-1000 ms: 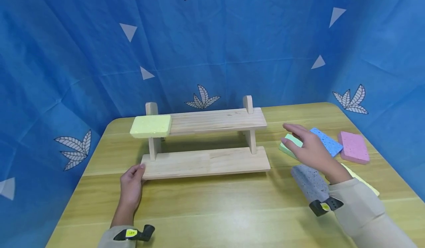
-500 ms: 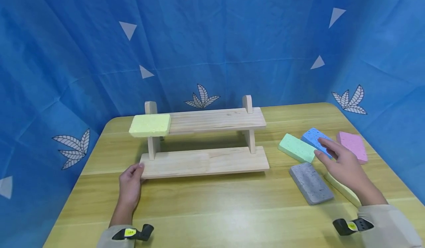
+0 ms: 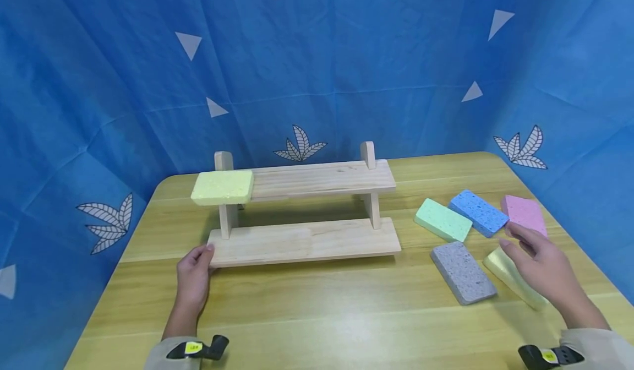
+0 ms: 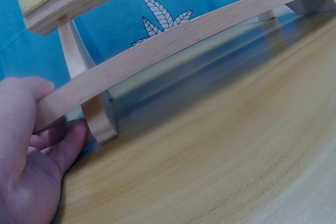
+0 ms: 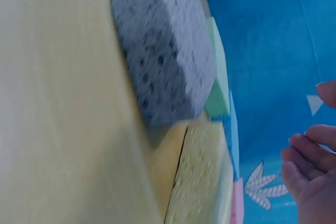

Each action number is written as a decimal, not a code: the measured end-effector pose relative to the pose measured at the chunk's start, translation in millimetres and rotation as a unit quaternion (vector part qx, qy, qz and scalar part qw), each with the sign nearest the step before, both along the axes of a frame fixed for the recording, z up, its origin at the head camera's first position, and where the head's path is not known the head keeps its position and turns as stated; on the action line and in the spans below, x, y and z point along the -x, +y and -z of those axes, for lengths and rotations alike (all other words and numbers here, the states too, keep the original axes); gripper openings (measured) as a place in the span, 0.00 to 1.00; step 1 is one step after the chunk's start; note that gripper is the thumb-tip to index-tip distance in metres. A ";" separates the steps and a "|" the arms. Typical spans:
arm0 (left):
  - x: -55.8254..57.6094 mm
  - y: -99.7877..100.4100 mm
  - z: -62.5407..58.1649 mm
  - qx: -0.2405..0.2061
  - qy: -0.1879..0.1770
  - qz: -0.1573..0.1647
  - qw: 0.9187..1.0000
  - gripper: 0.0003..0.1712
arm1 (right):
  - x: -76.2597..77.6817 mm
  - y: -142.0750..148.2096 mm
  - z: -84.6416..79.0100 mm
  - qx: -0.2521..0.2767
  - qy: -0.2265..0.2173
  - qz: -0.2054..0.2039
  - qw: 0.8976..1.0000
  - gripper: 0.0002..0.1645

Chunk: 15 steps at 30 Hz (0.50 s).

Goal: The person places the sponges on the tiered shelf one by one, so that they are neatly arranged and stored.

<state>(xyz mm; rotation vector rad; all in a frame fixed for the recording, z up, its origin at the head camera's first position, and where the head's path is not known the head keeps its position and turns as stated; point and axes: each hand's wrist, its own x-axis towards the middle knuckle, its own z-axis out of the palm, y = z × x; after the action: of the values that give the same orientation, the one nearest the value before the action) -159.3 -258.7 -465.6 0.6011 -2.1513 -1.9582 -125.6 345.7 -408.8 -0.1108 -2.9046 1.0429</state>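
My left hand (image 3: 193, 276) grips the left end of the lower board of a two-tier wooden shelf (image 3: 307, 243), thumb on top and fingers beneath, as the left wrist view shows. A pale yellow sponge (image 3: 223, 187) lies on the upper board's left end. Over at the right, my right hand (image 3: 545, 265) hovers with relaxed fingers and holds nothing. Below it, partly hidden, is another yellow sponge (image 3: 512, 279). Around that lie a grey sponge (image 3: 463, 272), a green sponge (image 3: 443, 219), a blue sponge (image 3: 479, 212) and a pink sponge (image 3: 525, 213).
The shelf and the loose sponges stand on a wood-grain table (image 3: 317, 315) with rounded back corners. Behind and at both sides hangs a blue curtain (image 3: 317, 56) with white leaf and triangle prints. Two upright posts rise above the shelf's upper board.
My right hand has moved right and toward me, from over the green and blue sponges to over the loose yellow one. My left hand keeps its grip on the shelf.
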 end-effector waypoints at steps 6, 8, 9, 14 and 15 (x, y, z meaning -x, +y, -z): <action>-0.3 -0.2 -0.4 0.007 -0.007 0.006 1.000 0.26 | -9.8 12.4 7.9 0.002 -0.020 0.026 0.999 0.38; -0.4 -0.2 -0.4 0.006 -0.008 0.007 1.000 0.26 | -13.1 16.2 11.3 0.003 -0.017 0.037 0.999 0.38; -0.4 -0.2 -0.4 0.006 -0.007 0.007 1.000 0.25 | -14.9 17.6 12.9 0.003 -0.017 0.042 0.999 0.38; -1.1 0.5 -1.4 0.007 -0.005 0.009 1.000 0.25 | -21.6 24.8 20.1 -0.002 -0.032 0.070 0.997 0.39; -1.2 0.9 -1.4 0.007 -0.006 0.009 1.000 0.25 | -23.2 26.4 21.1 -0.002 -0.038 0.075 0.996 0.40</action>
<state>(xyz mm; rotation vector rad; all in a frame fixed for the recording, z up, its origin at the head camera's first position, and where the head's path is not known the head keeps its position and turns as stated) -158.0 -257.8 -464.2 0.5956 -2.1832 -1.9511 -102.4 372.0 -429.9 -0.3693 -2.9096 1.0312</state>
